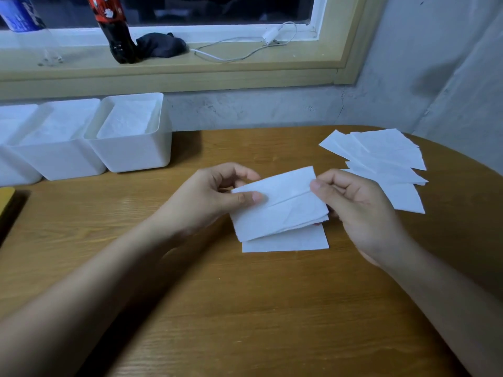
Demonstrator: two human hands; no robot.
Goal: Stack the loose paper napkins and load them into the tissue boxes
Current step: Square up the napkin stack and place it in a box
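A small stack of white folded napkins (277, 205) hangs just above the middle of the wooden table (245, 308). My left hand (215, 197) pinches its left edge with thumb on top. My right hand (351, 202) pinches its right edge. One more napkin (285, 242) lies flat on the table directly beneath the stack. Several loose napkins (381, 161) are spread out at the right, behind my right hand. Three white open-topped tissue boxes stand at the back left; the nearest one (136, 156) holds napkins, as does the middle one (58, 161).
The third box (16, 170) is cut off by the left edge. A dark cola bottle (117, 31), a black cloth (162, 44) and a white cable (245, 47) lie on the window sill. A yellow object (6, 202) sits at the table's left edge.
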